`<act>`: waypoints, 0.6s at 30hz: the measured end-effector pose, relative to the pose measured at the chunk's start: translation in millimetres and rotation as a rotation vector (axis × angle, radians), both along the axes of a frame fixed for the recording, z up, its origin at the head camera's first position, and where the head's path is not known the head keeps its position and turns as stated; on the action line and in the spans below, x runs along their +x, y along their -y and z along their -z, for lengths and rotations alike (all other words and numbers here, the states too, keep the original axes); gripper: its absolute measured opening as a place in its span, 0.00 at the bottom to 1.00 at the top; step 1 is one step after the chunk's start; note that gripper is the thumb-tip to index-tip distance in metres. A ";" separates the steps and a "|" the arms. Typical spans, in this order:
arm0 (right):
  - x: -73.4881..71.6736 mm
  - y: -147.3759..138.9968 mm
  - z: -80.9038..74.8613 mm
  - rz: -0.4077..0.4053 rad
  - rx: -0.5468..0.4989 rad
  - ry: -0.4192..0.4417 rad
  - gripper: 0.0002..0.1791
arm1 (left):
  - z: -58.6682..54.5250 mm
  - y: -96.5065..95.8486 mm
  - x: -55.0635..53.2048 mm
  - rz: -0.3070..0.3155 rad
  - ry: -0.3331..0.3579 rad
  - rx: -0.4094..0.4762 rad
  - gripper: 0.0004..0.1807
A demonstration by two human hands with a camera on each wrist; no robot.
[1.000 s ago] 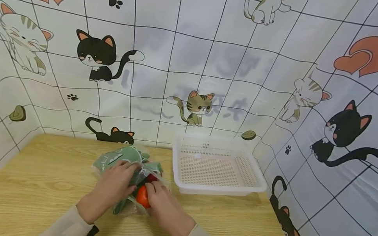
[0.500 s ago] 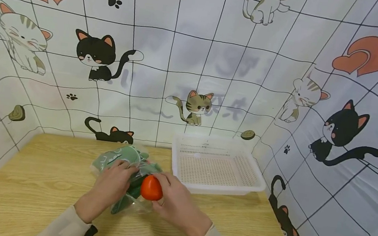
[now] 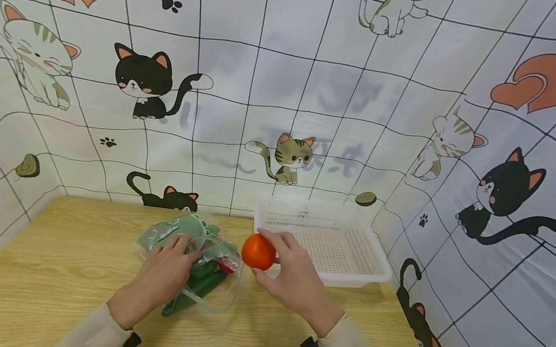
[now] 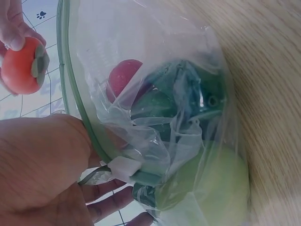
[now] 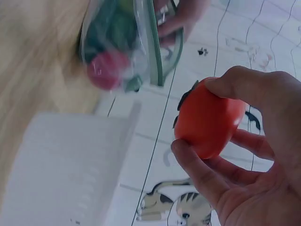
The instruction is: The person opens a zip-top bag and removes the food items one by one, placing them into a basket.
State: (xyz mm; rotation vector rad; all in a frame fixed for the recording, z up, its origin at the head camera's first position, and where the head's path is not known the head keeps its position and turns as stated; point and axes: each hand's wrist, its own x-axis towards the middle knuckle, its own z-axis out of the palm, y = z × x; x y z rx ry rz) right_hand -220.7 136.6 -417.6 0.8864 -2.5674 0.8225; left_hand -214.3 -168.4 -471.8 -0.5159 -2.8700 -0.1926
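In the head view, my right hand [image 3: 300, 280] holds an orange-red persimmon [image 3: 258, 251] between thumb and fingers, in front of the basket's left front corner. Its dark green calyx shows in the right wrist view. My left hand [image 3: 166, 267] grips the mouth of a clear and green zip bag [image 3: 165, 233] lying on the table. Inside the bag are a long dark green cucumber-like piece [image 3: 207, 285], a pinkish-red round thing [image 4: 123, 77] and a pale green rounded thing [image 4: 211, 183]. Folds of plastic partly hide the contents.
A white perforated plastic basket [image 3: 319, 279] stands at the back right of the wooden table [image 3: 53, 262]. Behind and to the right hangs a cat-printed cloth [image 3: 227, 75] that borders the table.
My right hand has drawn the persimmon out of the bag and moved it right and up towards the basket. My left hand stays at the bag, whose mouth now gapes wider.
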 end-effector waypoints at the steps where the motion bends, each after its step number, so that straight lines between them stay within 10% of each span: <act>1: -3.7 -4.5 -2.3 0.014 0.003 0.006 0.44 | -0.3 0.1 0.4 0.005 -0.002 0.001 0.17; 18: -84.4 -60.0 -39.6 0.192 0.186 0.201 0.34 | -2.5 8.9 0.1 0.091 -0.078 0.037 0.25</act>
